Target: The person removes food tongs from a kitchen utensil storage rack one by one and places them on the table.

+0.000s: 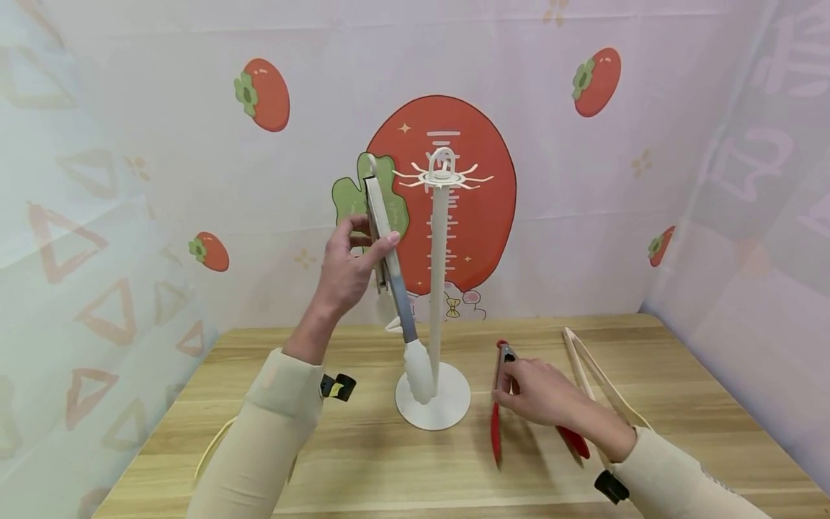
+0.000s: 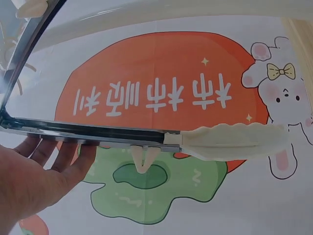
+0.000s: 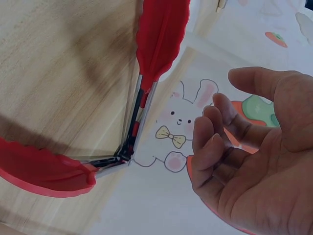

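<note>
My left hand [image 1: 346,268] pinches a pair of metal tongs with white scalloped tips [image 1: 420,371], thumb in front and fingers behind. The tongs hang tilted, hanging loop up, just left of a white utensil stand [image 1: 438,288] with a ring of hooks on top. In the left wrist view, the fingers [image 2: 71,159] lie along one arm of the spread tongs. My right hand [image 1: 541,393] is over red-tipped tongs [image 1: 496,432], which lie spread on the table. The right wrist view shows its fingers loosely bent, apart from the red tongs [image 3: 164,39].
Cream-coloured tongs [image 1: 578,364] lie behind my right hand, partly hidden by it. A pale yellow curved strip [image 1: 212,448] pokes out by my left sleeve. The stand's round base [image 1: 450,414] rests on the wooden table [image 1: 350,461]. Printed cloth hangs behind and at both sides.
</note>
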The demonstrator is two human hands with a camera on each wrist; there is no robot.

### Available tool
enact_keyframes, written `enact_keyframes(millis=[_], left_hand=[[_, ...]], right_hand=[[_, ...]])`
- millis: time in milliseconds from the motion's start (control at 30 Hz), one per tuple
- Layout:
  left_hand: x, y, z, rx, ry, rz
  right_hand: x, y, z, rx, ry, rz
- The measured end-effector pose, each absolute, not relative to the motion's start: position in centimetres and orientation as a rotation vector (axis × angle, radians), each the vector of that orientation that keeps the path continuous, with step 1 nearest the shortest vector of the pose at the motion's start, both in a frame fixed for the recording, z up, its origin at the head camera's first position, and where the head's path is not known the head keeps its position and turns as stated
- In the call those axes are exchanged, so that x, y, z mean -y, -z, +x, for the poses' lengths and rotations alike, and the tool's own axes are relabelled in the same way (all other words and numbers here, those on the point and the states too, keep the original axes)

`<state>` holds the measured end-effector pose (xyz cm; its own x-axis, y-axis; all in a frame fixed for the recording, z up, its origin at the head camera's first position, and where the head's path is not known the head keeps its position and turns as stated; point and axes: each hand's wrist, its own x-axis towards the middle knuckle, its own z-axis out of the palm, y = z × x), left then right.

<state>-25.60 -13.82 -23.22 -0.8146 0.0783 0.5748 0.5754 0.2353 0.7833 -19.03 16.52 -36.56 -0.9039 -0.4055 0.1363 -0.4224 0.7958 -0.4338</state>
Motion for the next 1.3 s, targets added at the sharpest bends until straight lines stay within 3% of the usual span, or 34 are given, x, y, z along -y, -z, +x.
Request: enact_keyframes(millis=[667, 1300], left_hand=[[15.8, 24.6, -24.8, 2.398, 1.393, -0.372], [18.7, 28.4, -26.5, 2.670, 1.145, -0.065]], right_hand=[[-16.7, 36.8, -19.2, 2.930, -0.693, 0.711], [-16.9, 36.7, -19.3, 2.956, -0.713, 0.675]])
